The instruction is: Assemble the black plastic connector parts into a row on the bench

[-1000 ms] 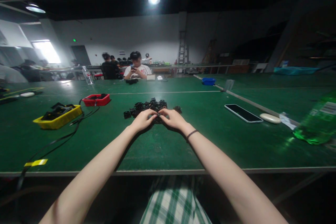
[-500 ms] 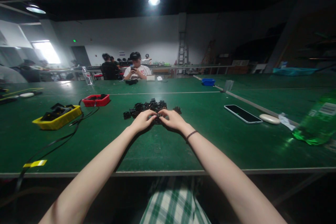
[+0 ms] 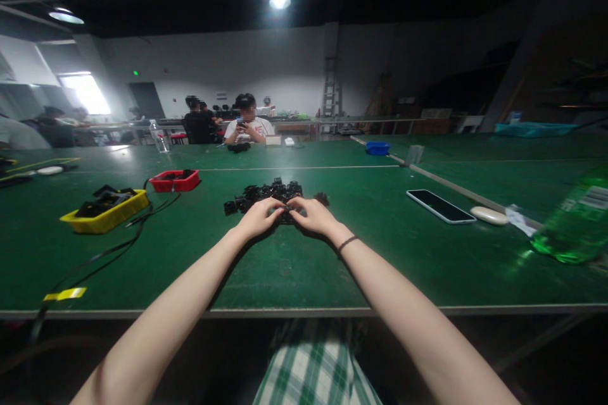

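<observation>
My left hand (image 3: 259, 218) and my right hand (image 3: 313, 216) rest together on the green table (image 3: 294, 266), fingertips meeting over a small black part (image 3: 286, 215). Both hands have their fingers curled and pinched on that part, which is mostly hidden under them. Just beyond the fingers lies a pile of several small black plastic parts (image 3: 266, 192). A thin dark band circles my right wrist.
A yellow tray (image 3: 105, 210) and a red tray (image 3: 173, 181) with black parts and cables sit at the left. A phone (image 3: 441, 205), a white oval object (image 3: 489, 214) and a green bottle (image 3: 572, 223) lie at the right. Other people sit at the far tables.
</observation>
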`<state>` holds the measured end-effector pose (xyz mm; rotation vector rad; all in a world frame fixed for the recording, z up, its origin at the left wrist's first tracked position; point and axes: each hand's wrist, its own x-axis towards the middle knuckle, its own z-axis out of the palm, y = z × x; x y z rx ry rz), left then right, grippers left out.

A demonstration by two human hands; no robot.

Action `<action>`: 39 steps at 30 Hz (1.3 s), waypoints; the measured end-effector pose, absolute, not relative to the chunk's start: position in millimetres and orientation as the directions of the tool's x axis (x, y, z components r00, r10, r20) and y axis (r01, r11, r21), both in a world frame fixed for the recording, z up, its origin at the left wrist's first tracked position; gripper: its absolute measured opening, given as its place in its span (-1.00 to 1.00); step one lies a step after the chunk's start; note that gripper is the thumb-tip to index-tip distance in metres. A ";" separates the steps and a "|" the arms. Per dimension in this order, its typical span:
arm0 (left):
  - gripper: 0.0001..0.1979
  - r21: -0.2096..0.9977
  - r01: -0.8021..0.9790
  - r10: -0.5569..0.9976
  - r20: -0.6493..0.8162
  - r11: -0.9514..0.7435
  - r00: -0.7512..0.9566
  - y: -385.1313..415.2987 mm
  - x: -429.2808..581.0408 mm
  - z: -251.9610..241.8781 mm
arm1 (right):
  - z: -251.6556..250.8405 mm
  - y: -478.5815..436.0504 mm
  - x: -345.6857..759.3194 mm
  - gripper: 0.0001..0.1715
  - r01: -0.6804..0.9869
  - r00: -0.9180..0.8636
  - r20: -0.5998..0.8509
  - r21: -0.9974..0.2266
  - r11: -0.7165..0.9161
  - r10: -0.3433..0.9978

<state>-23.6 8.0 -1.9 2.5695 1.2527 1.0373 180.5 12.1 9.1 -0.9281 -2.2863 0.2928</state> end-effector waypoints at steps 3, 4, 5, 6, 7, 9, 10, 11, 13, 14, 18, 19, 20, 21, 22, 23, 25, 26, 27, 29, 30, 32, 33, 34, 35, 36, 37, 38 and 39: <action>-0.74 0.366 0.662 0.730 0.532 -0.654 0.428 7.5 -23.5 -1.2 | 9.8 11.5 180.3 -0.74 0.542 -0.544 0.479 -0.426 0.725 0.689; -0.74 0.366 0.662 0.731 0.532 -0.654 0.428 7.5 -23.5 -1.1 | 9.9 11.3 180.3 -0.73 0.541 -0.545 0.479 -0.426 0.725 0.689; -0.74 0.367 0.661 0.731 0.532 -0.654 0.428 7.4 -23.5 -0.9 | 10.0 11.1 180.3 -0.73 0.541 -0.545 0.478 -0.427 0.724 0.689; -0.74 0.366 0.661 0.730 0.532 -0.655 0.429 7.4 -23.5 -0.9 | 10.1 10.9 180.4 -0.73 0.542 -0.544 0.478 -0.427 0.724 0.689; -0.74 0.365 0.661 0.729 0.533 -0.656 0.429 7.5 -23.5 -0.8 | 10.2 10.7 180.4 -0.73 0.543 -0.544 0.479 -0.426 0.724 0.689; -0.74 0.364 0.661 0.729 0.534 -0.656 0.429 7.5 -23.5 -0.9 | 10.3 10.4 180.4 -0.73 0.544 -0.544 0.480 -0.422 0.725 0.688; -0.75 0.364 0.663 0.730 0.533 -0.655 0.428 7.5 -23.4 -1.0 | 10.3 10.3 180.4 -0.73 0.544 -0.545 0.481 -0.421 0.726 0.687; -0.75 0.364 0.664 0.731 0.532 -0.653 0.427 7.5 -23.4 -1.0 | 10.3 10.3 180.5 -0.73 0.543 -0.545 0.481 -0.421 0.726 0.687; -0.75 0.366 0.667 0.734 0.530 -0.650 0.425 7.4 -23.3 -0.8 | 10.3 10.5 180.5 -0.73 0.542 -0.545 0.481 -0.423 0.726 0.687; -0.75 0.365 0.667 0.734 0.529 -0.649 0.425 7.3 -23.2 -0.6 | 10.2 10.7 180.6 -0.73 0.541 -0.545 0.482 -0.423 0.727 0.686; -0.75 0.356 0.673 0.736 0.520 -0.648 0.434 7.1 -23.1 -0.1 | 9.5 11.7 180.7 -0.73 0.535 -0.552 0.487 -0.415 0.736 0.676; -0.75 0.354 0.675 0.737 0.518 -0.648 0.435 7.0 -23.1 0.0 | 9.5 11.7 180.7 -0.73 0.536 -0.552 0.488 -0.414 0.736 0.676; -0.75 0.354 0.676 0.738 0.517 -0.646 0.434 7.0 -23.1 0.1 | 9.5 11.7 180.6 -0.73 0.536 -0.551 0.489 -0.414 0.736 0.677; -0.75 0.355 0.677 0.739 0.517 -0.645 0.432 7.0 -23.1 0.1 | 9.6 11.6 180.6 -0.73 0.537 -0.550 0.490 -0.414 0.735 0.677; -0.75 0.355 0.678 0.740 0.517 -0.643 0.431 7.0 -23.1 0.2 | 9.7 11.3 180.6 -0.74 0.535 -0.549 0.490 -0.415 0.736 0.677; -0.75 0.356 0.679 0.741 0.516 -0.642 0.430 7.0 -23.1 0.2 | 10.0 11.0 180.5 -0.74 0.534 -0.548 0.491 -0.417 0.735 0.677; -0.75 0.357 0.680 0.742 0.517 -0.640 0.428 7.1 -23.1 0.3 | 10.7 10.3 180.5 -0.74 0.533 -0.547 0.489 -0.422 0.733 0.679; -0.75 0.357 0.680 0.741 0.518 -0.640 0.427 7.1 -23.1 0.3 | 11.0 10.0 180.5 -0.74 0.534 -0.546 0.488 -0.424 0.731 0.681; -0.75 0.356 0.680 0.741 0.520 -0.641 0.426 7.2 -23.0 0.4 | 11.3 9.7 180.5 -0.74 0.537 -0.545 0.486 -0.425 0.729 0.684; -0.75 0.354 0.680 0.739 0.522 -0.642 0.426 7.2 -23.0 0.5 | 11.8 9.4 180.5 -0.74 0.544 -0.543 0.482 -0.422 0.725 0.688; -0.75 0.354 0.680 0.738 0.523 -0.643 0.426 7.1 -23.0 0.6 | 11.9 9.4 180.5 -0.74 0.547 -0.544 0.479 -0.421 0.724 0.689; -0.75 0.352 0.679 0.737 0.523 -0.644 0.428 6.8 -23.0 1.0 | 11.8 9.6 180.5 -0.75 0.550 -0.546 0.475 -0.419 0.723 0.691; -0.75 0.352 0.678 0.736 0.524 -0.645 0.429 6.7 -23.0 1.2 | 11.7 9.7 180.5 -0.75 0.550 -0.546 0.475 -0.418 0.723 0.690; -0.75 0.352 0.677 0.736 0.524 -0.646 0.429 6.5 -23.0 1.3 | 11.6 9.8 180.6 -0.75 0.550 -0.547 0.476 -0.417 0.724 0.689; -0.75 0.353 0.677 0.735 0.524 -0.646 0.430 6.5 -23.0 1.4 | 11.6 9.8 180.6 -0.75 0.550 -0.547 0.477 -0.415 0.725 0.688; -0.75 0.353 0.676 0.735 0.524 -0.647 0.430 6.5 -23.1 1.4 | 11.5 9.8 180.7 -0.75 0.549 -0.547 0.478 -0.415 0.725 0.687; -0.75 0.354 0.674 0.734 0.525 -0.648 0.430 6.5 -23.2 1.2 | 11.6 9.7 180.7 -0.75 0.549 -0.547 0.479 -0.414 0.726 0.687; -0.75 0.355 0.674 0.734 0.526 -0.648 0.430 6.6 -23.3 1.0 | 11.7 9.5 180.8 -0.75 0.549 -0.547 0.478 -0.414 0.726 0.687; -0.76 0.355 0.674 0.734 0.527 -0.648 0.428 6.7 -23.4 0.8 | 11.9 9.3 180.8 -0.75 0.549 -0.548 0.478 -0.414 0.726 0.687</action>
